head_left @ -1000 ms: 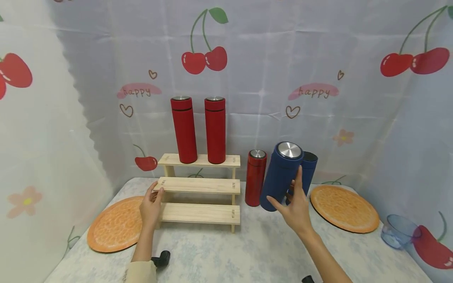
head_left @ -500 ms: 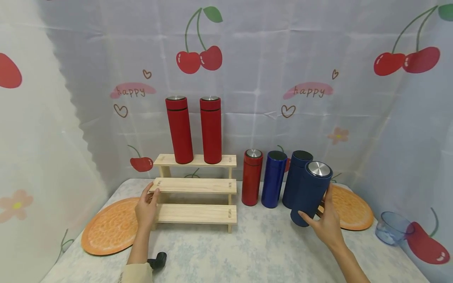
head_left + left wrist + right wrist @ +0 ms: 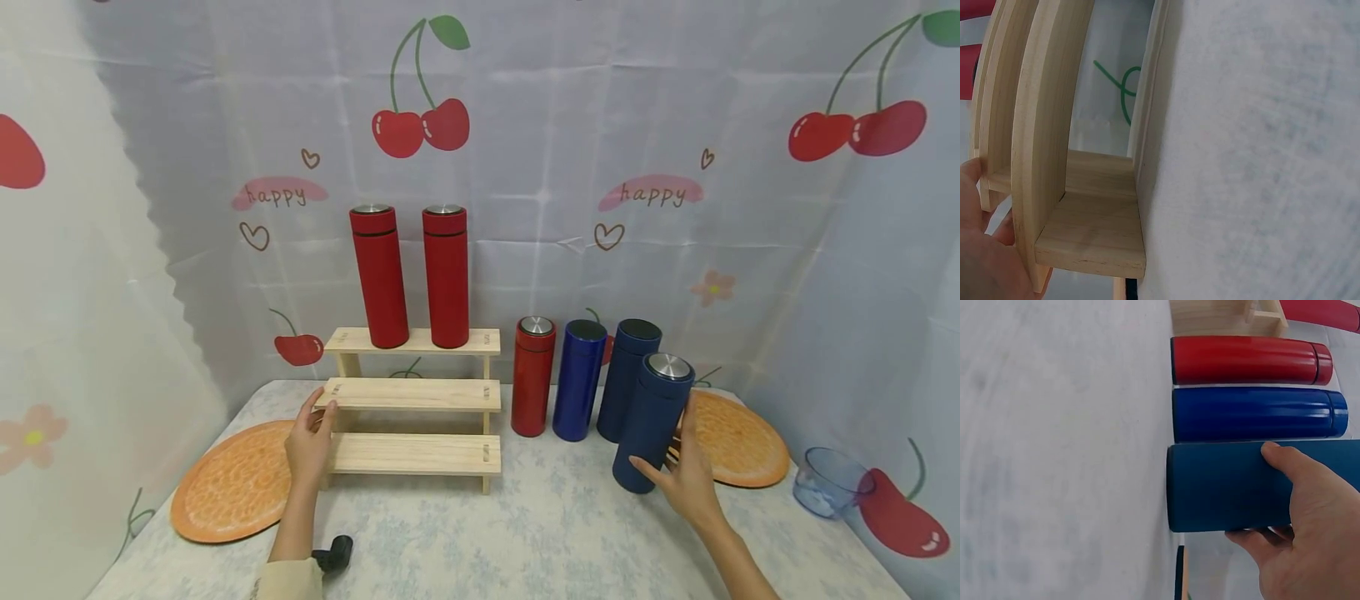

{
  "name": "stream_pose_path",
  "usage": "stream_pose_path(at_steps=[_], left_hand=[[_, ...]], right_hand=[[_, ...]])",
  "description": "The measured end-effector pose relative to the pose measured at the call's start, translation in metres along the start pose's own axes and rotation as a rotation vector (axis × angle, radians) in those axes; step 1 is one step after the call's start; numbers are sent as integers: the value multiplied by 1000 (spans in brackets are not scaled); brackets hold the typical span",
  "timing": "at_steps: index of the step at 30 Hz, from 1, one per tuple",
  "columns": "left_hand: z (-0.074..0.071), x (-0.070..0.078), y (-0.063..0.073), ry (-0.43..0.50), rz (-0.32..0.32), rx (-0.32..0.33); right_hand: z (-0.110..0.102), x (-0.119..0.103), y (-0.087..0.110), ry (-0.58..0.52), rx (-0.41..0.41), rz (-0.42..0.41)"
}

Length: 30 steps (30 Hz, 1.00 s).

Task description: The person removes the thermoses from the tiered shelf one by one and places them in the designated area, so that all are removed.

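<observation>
My right hand (image 3: 686, 479) grips a dark blue thermos flask (image 3: 649, 425) with a silver lid, its thumb on the near side and fingers round the far side. The flask is nearly upright; in the right wrist view, the flask's base (image 3: 1175, 487) appears to meet the table. Behind it stand another dark blue flask (image 3: 628, 383), a shiny blue flask (image 3: 579, 383) and a shiny red flask (image 3: 533, 379). My left hand (image 3: 309, 442) holds the left end of a three-tier wooden stand (image 3: 412, 393) at its middle tier. Two red flasks, one left (image 3: 378, 279) and one right (image 3: 446, 279), stand on the top tier.
Orange round mats lie at the left (image 3: 232, 492) and right (image 3: 742, 442) of the patterned table (image 3: 480, 542). A clear blue cup (image 3: 828, 483) sits near the right edge. A black object (image 3: 337, 553) shows by my left wrist. A cherry-print curtain (image 3: 525, 108) hangs behind.
My right hand has carried the dark blue flask right and down to the front of the other dark blue one, uncovering the shiny blue flask. My left hand stays on the stand. The view shifts slightly.
</observation>
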<state>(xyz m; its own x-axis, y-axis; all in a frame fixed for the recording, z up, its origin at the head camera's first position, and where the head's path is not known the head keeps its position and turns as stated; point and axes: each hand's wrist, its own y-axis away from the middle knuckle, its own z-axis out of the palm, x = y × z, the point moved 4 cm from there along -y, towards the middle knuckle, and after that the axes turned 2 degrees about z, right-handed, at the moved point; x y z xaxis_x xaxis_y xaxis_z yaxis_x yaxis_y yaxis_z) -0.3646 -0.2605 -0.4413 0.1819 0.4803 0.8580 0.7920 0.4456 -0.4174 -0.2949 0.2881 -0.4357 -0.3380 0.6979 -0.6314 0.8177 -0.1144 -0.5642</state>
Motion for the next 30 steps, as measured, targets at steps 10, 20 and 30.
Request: stream_pose_path(at_steps=[10,20,30], left_hand=[[5,0,-1,26,-8,-21],[5,1,-1,23,-5,-25],[2,-2,0,20,-24,-19]], right_hand=[[0,3,4,4,24,36],[-33,-47,-8,-54,435,-241],[-4,-141,-29,-222,485,-453]])
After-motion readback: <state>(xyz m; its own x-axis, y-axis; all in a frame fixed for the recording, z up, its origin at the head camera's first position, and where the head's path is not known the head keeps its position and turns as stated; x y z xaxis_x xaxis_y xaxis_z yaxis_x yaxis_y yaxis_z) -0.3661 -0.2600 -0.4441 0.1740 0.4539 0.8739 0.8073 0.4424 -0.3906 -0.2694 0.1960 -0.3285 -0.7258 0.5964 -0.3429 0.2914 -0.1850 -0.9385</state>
